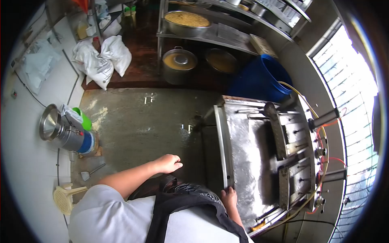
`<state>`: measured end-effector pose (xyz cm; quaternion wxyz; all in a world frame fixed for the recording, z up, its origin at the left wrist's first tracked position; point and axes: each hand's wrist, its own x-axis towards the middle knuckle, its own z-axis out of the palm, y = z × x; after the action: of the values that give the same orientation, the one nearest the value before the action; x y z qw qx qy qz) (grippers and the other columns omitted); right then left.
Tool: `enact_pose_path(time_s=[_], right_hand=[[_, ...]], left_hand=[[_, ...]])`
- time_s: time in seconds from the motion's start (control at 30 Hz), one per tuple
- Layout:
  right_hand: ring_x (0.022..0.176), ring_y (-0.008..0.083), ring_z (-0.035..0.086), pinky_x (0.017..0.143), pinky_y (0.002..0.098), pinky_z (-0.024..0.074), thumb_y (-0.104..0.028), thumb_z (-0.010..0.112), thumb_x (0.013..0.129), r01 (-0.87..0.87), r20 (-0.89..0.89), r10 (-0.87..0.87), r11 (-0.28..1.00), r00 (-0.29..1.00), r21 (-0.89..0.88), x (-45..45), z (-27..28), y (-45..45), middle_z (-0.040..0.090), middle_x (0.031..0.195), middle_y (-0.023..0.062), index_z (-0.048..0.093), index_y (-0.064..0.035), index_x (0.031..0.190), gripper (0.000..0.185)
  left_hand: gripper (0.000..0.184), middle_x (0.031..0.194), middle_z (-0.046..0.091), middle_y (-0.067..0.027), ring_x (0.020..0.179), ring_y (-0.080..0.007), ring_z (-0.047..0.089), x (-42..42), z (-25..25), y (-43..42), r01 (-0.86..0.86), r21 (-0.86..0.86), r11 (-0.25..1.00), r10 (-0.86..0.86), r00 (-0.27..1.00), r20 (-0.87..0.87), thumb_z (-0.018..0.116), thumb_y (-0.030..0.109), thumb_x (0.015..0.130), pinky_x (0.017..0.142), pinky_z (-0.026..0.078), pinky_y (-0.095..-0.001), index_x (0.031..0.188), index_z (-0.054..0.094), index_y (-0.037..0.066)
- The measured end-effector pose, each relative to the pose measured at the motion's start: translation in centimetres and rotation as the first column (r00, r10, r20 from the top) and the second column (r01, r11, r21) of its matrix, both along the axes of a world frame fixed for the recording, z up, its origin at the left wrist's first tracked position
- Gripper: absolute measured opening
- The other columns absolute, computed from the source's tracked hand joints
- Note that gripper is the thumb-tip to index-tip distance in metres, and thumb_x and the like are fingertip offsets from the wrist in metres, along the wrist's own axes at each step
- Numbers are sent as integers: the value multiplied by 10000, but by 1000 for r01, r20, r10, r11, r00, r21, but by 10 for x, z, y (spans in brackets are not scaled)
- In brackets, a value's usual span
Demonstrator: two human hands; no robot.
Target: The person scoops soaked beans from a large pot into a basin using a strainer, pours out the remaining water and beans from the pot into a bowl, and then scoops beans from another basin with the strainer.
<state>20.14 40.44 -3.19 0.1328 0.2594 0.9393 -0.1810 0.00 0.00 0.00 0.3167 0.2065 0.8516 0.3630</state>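
My left hand (pixel 167 163) hangs in front of my body over the floor, its fingers curled in and no object showing in it. At the front edge of a metal stove counter (pixel 245 158), my right hand (pixel 229 197) has its fingers bent against the rim. The counter top is wet and shiny, with dark burner bars (pixel 279 133) and valves along its far side. Below my waist a dark apron (pixel 178 206) covers part of the view.
Along the left wall stand a steel machine with a funnel (pixel 51 122) and a green bucket (pixel 84 119). White sacks (pixel 99 60), a lidded pot (pixel 178 65) and a blue barrel (pixel 259 79) are at the back. A basin of yellowish food (pixel 187 20) sits on a shelf.
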Motion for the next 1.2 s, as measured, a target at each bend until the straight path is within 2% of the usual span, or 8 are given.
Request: enact_pose_path(time_s=[0.07, 0.3, 0.47, 0.57, 0.77, 0.83, 0.97, 1.2], right_hand=[[1207, 477, 659, 1057, 511, 531, -324, 785, 920, -94, -104, 97, 995, 990, 31, -1, 5, 36, 696, 1271, 281, 625, 55, 1363, 604], [1274, 463, 620, 1108, 501, 504, -280, 763, 950, -326, -350, 297, 945, 889, -26, -174, -4, -82, 648, 1376, 292, 636, 39, 1367, 540], [972, 315, 766, 896, 404, 607, -299, 762, 961, -411, -303, 344, 891, 889, -194, -267, 5, -117, 763, 1167, 213, 718, 8, 1279, 444], [1067, 416, 734, 947, 464, 582, -271, 745, 967, -477, -287, 396, 816, 872, -327, -331, 32, -145, 757, 1152, 240, 723, 13, 1260, 409], [1007, 392, 746, 890, 450, 589, -276, 733, 968, -528, -387, 391, 767, 835, -364, -477, 21, -171, 764, 1070, 217, 733, 4, 1230, 383], [1002, 389, 744, 885, 454, 583, -273, 730, 965, -532, -371, 393, 727, 841, -434, -528, 18, -174, 762, 1052, 201, 728, -7, 1235, 379], [1010, 399, 734, 901, 467, 575, -299, 716, 968, -553, -336, 441, 703, 832, -448, -619, 14, -171, 761, 1050, 191, 718, -14, 1241, 394], [1086, 369, 760, 933, 439, 597, -354, 708, 984, -575, -263, 512, 700, 818, -424, -747, 15, -166, 781, 1119, 218, 726, -26, 1286, 447]], left_hand=[[477, 1187, 763, -251, 1122, -401, 737, 21, 3, 10, -131, 59, 990, 129, 990, 50, 678, 391, 1035, 980, 579, -461, 1278, 711, -19], [472, 1180, 771, -239, 1104, -376, 753, -53, -4, -116, -264, -11, 964, 264, 963, -48, 677, 380, 1038, 959, 592, -453, 1277, 713, -27], [422, 1161, 764, -251, 1077, -405, 745, -82, -1, -133, -435, 90, 896, 441, 896, -58, 675, 354, 1034, 937, 585, -467, 1222, 741, -18], [410, 1180, 760, -253, 1100, -408, 737, -111, -9, -144, -465, 102, 880, 476, 864, -168, 676, 339, 1035, 950, 583, -464, 1213, 746, -23], [430, 1184, 752, -256, 1125, -432, 720, -196, -45, -174, -543, -19, 840, 527, 823, -211, 703, 353, 1011, 992, 572, -470, 1210, 739, -26], [410, 1118, 766, -237, 965, -359, 766, -227, -68, -185, -546, -127, 828, 491, 816, -305, 744, 320, 986, 846, 605, -444, 1220, 730, -17], [541, 1318, 699, -299, 1230, -459, 673, -291, -54, -194, -463, -366, 808, 484, 874, -36, 669, 402, 1000, 1048, 540, -504, 1312, 688, -39], [591, 1353, 680, -309, 1282, -466, 645, -402, -40, -205, -581, -325, 747, 600, 798, -47, 637, 404, 1021, 1089, 513, -503, 1386, 627, -61]])
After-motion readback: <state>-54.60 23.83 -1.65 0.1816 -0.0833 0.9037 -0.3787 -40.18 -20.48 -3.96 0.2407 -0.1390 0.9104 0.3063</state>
